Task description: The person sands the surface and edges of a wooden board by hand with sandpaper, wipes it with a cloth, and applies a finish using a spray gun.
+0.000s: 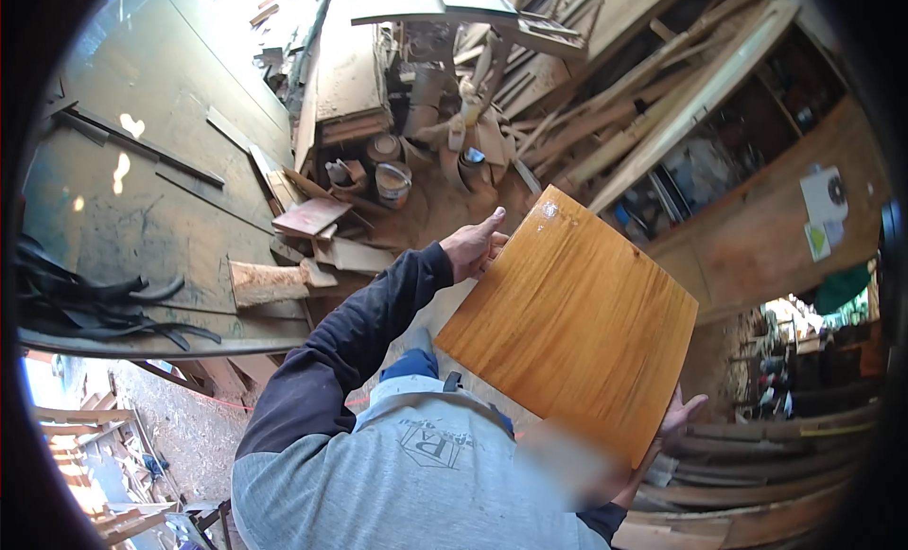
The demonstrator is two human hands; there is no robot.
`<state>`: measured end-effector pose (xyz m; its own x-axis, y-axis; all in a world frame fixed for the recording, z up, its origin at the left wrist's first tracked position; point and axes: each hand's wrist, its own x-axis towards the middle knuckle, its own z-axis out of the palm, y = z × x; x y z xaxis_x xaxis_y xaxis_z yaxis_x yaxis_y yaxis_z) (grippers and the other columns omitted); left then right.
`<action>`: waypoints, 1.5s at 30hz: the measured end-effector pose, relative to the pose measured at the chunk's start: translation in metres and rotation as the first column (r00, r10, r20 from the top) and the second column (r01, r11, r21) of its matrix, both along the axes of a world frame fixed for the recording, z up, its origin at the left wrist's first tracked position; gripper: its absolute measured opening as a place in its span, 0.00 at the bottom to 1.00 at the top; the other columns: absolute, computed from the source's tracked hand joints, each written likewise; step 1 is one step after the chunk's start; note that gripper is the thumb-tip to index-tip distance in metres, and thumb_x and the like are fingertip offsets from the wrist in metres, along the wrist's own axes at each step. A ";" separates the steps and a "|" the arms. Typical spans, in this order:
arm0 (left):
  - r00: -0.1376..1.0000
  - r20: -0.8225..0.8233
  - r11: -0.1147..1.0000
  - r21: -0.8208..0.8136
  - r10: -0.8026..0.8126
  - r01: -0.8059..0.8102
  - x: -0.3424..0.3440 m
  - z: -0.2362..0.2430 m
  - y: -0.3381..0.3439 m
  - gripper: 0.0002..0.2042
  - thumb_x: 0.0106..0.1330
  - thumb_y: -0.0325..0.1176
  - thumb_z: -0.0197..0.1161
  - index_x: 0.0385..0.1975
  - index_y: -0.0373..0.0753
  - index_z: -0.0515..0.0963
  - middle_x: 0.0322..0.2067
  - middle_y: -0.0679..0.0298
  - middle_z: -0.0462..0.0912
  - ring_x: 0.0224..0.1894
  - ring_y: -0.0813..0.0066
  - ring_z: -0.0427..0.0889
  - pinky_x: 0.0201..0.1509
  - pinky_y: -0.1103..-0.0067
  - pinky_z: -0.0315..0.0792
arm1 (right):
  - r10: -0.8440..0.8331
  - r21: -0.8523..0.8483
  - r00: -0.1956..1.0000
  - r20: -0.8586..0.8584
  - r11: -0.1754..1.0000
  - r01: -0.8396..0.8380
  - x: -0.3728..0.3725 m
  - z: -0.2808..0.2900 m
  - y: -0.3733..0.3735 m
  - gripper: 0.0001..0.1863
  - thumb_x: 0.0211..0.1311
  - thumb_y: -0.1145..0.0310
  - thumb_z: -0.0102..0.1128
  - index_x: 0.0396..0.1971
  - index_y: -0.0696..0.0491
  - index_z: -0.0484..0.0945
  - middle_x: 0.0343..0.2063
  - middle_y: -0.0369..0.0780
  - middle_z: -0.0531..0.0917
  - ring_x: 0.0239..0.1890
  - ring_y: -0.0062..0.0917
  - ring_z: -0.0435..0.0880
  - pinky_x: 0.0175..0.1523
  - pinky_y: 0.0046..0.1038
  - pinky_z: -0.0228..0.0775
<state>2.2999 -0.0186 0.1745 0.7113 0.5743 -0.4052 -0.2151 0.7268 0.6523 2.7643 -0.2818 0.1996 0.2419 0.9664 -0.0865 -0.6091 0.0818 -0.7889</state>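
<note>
A glossy, honey-coloured wooden panel [577, 332] is held tilted in front of my body, its broad grained face in view. My left hand [476, 245] grips the panel's left edge near the far corner; the thumb shows and the other fingers go partly behind. At the opposite edge, on the right, my right hand [673, 422] supports the board with its thumb sticking outward. Most of that hand's fingers are hidden under the wood. Light reflects off a shiny patch near the far corner.
To the left stands a large worn table [142, 228] with black rubber-like strips [85, 299] and a rough wood block [270, 283]. Beyond my hands lie a white bucket [392, 183], stacked boards [350, 87] and many offcuts. Shelving [738, 124] and long planks [776, 474] are on the right.
</note>
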 end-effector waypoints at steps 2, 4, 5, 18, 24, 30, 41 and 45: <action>1.000 0.003 0.999 0.035 0.011 -0.011 -0.027 -0.004 0.057 0.42 0.69 0.69 0.39 0.59 0.30 0.70 0.40 0.65 0.86 0.29 0.84 0.82 0.33 0.84 0.74 | 0.085 0.051 0.996 -0.039 0.995 -0.083 -0.010 0.001 0.063 0.56 0.61 0.23 0.31 0.65 0.65 0.62 0.62 0.49 0.72 0.62 0.36 0.72 0.66 0.40 0.62; 0.994 0.027 0.994 0.027 0.110 -0.110 -0.048 -0.005 0.103 0.41 0.68 0.71 0.38 0.54 0.34 0.75 0.31 0.64 0.87 0.23 0.79 0.83 0.25 0.79 0.74 | 0.120 0.034 0.993 -0.021 0.992 -0.119 -0.025 0.010 0.125 0.56 0.60 0.23 0.32 0.65 0.65 0.62 0.62 0.49 0.72 0.62 0.36 0.72 0.66 0.39 0.63; 0.990 -0.013 0.990 0.019 0.142 -0.142 -0.050 0.013 0.118 0.42 0.68 0.70 0.39 0.58 0.32 0.72 0.35 0.65 0.86 0.22 0.84 0.78 0.26 0.86 0.69 | 0.127 0.029 0.992 -0.002 0.991 -0.127 -0.027 0.015 0.157 0.56 0.60 0.22 0.33 0.65 0.65 0.62 0.62 0.49 0.72 0.62 0.36 0.72 0.66 0.39 0.63; 0.775 -0.251 0.813 0.113 0.579 -0.571 -0.202 0.023 0.343 0.38 0.67 0.71 0.39 0.50 0.39 0.76 0.22 0.76 0.78 0.16 0.86 0.66 0.20 0.85 0.62 | 0.615 0.060 0.772 -0.160 0.786 -0.615 -0.143 -0.015 0.639 0.56 0.56 0.23 0.45 0.62 0.65 0.64 0.58 0.46 0.76 0.59 0.33 0.75 0.64 0.36 0.66; 0.619 -0.280 0.676 0.212 0.734 -0.705 -0.249 0.028 0.405 0.43 0.66 0.72 0.37 0.62 0.35 0.67 0.41 0.65 0.83 0.22 0.84 0.72 0.20 0.85 0.64 | 0.802 0.152 0.549 -0.234 0.588 -0.795 -0.202 0.003 0.812 0.54 0.58 0.26 0.45 0.64 0.64 0.63 0.61 0.47 0.73 0.61 0.32 0.73 0.65 0.37 0.65; 0.573 -0.175 0.597 0.163 0.801 -0.785 -0.241 0.081 0.503 0.44 0.67 0.71 0.40 0.62 0.30 0.64 0.39 0.62 0.84 0.21 0.84 0.75 0.21 0.87 0.68 | 0.809 0.141 0.560 -0.178 0.584 -0.799 -0.223 0.034 0.938 0.53 0.61 0.26 0.42 0.65 0.64 0.62 0.63 0.47 0.71 0.63 0.33 0.71 0.68 0.38 0.61; 0.951 0.098 0.818 0.490 0.293 -0.302 -0.348 0.187 0.776 0.44 0.70 0.68 0.31 0.66 0.29 0.60 0.54 0.48 0.78 0.55 0.61 0.78 0.62 0.68 0.71 | 0.650 0.189 0.758 0.054 0.739 -0.647 -0.243 0.149 1.170 0.57 0.53 0.23 0.49 0.63 0.64 0.64 0.58 0.49 0.75 0.56 0.39 0.76 0.60 0.41 0.69; 0.915 0.123 0.747 0.542 0.384 -0.386 -0.314 0.239 0.832 0.45 0.69 0.70 0.33 0.65 0.27 0.61 0.52 0.48 0.79 0.53 0.60 0.79 0.60 0.69 0.72 | 0.630 0.344 0.776 0.039 0.720 -0.603 -0.225 0.186 1.222 0.58 0.52 0.23 0.50 0.63 0.65 0.64 0.58 0.51 0.75 0.56 0.41 0.76 0.59 0.43 0.70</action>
<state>1.9864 0.8130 0.4138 0.3819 0.9222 0.0615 -0.4016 0.1057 0.9097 2.5394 0.9403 0.3855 -0.4110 0.8736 0.2607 -0.6703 -0.0958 -0.7359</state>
